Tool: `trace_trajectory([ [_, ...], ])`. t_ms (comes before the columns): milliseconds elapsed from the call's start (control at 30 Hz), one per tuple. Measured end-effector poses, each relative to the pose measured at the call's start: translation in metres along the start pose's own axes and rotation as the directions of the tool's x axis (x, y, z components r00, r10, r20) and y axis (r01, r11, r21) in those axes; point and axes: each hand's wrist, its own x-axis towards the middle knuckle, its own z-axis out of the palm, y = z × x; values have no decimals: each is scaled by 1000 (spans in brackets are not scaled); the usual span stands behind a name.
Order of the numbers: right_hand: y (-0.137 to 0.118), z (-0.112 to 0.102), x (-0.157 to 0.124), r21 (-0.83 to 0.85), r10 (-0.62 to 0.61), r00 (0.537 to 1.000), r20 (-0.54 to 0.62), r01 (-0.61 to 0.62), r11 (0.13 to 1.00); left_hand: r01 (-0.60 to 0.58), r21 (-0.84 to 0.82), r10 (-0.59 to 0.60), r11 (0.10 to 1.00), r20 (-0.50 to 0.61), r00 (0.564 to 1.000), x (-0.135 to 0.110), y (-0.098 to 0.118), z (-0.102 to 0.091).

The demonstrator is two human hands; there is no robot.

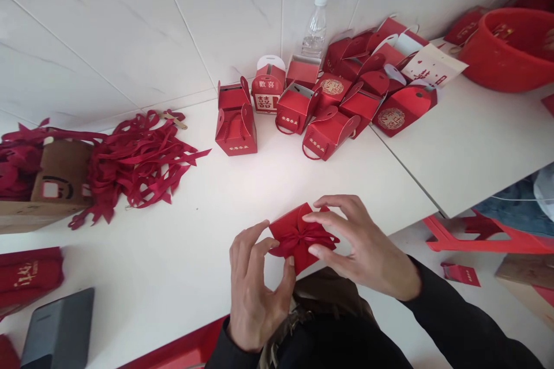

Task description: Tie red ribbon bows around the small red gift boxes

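A small red gift box [303, 262] with a red ribbon bow [299, 236] tied over its top is at the table's front edge, between my hands. My left hand [259, 285] curves round the box's left corner, its fingertips at the bow's left loop and its thumb against the near side. From the right, my right hand [361, 242] reaches over the box with thumb and fingers apart around the bow's right loop. Whether its fingertips touch the ribbon is hard to tell.
Several red gift boxes [236, 132] stand along the wall beside a plastic bottle [315, 31]. Loose red ribbons [138, 167] lie left, by a cardboard box [63, 173]. A red basin [497, 52] is far right, a dark grey device [58, 328] at lower left, a red stool [485, 236] below.
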Motion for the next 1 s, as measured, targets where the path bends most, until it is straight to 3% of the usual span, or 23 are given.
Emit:
trace_trajectory([
  [100,0,8,2,-18,-59,998,30,59,998,-28,28,29,999,-25,999,-3,-5,0],
  [500,10,12,6,23,-9,1000,21,8,1000,75,20,-74,997,-23,997,-15,-16,-10],
  [667,13,0,4,100,18,993,119,-30,995,152,-58,-153,987,-4,988,-7,-9,-20],
  [733,16,-7,2,173,23,989,147,-48,984,122,-70,-123,990,-13,992,4,-1,-18],
  [867,19,-13,-2,197,179,980,84,-192,961,-10,-49,13,999,71,997,23,13,-6],
  [1000,14,-12,-8,162,211,977,-13,-207,965,30,-62,-26,998,75,997,24,12,-3],
])
